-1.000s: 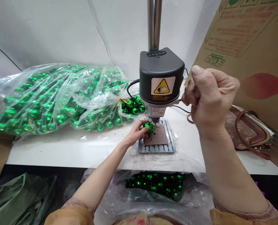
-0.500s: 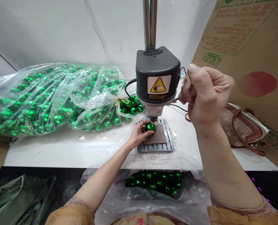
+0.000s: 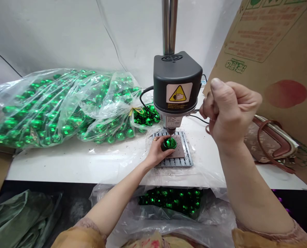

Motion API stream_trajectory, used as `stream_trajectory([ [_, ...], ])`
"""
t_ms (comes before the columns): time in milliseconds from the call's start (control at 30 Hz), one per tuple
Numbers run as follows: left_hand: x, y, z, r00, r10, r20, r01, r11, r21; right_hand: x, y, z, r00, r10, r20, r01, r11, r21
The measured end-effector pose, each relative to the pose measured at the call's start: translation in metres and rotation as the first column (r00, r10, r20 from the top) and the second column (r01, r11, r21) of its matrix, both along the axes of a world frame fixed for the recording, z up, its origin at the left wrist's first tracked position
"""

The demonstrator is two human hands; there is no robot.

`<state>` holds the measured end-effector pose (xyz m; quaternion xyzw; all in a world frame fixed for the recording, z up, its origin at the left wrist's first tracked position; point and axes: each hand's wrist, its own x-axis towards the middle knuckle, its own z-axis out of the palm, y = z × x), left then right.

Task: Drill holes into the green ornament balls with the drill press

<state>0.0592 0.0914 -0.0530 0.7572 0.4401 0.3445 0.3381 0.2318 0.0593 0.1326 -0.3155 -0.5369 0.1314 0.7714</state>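
Under the chuck of a small black drill press (image 3: 177,82), my left hand (image 3: 157,151) pinches a shiny green faceted ball (image 3: 171,143) between thumb and fingers. The ball is over the brown pad (image 3: 179,151) on the grey slotted base plate (image 3: 174,164). A thin bit seems to reach from the chuck (image 3: 171,131) to the top of the ball. My right hand (image 3: 231,112), raised beside the motor housing, is closed around the press's feed lever (image 3: 196,110); its grip end is hidden in my fist.
A large clear bag of green balls (image 3: 52,106) lies left on the white table (image 3: 73,165). An open plastic bag of green balls (image 3: 171,201) is below the front edge. A handbag (image 3: 269,141) and a tall cardboard box (image 3: 267,65) stand right. Dark specks surround the base.
The ball and my left hand now sit a little lower and nearer me, with more gap below the chuck. My right fist stays on the lever, slightly lower. The view has shifted slightly.
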Motion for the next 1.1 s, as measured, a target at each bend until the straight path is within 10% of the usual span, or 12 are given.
stream_trajectory([
  [1100,-0.001,0.003,-0.001,1.000,-0.013,0.011,0.013,0.999,-0.034,0.005,-0.001,-0.080,0.982,-0.125,0.142,0.051,0.898,0.437],
])
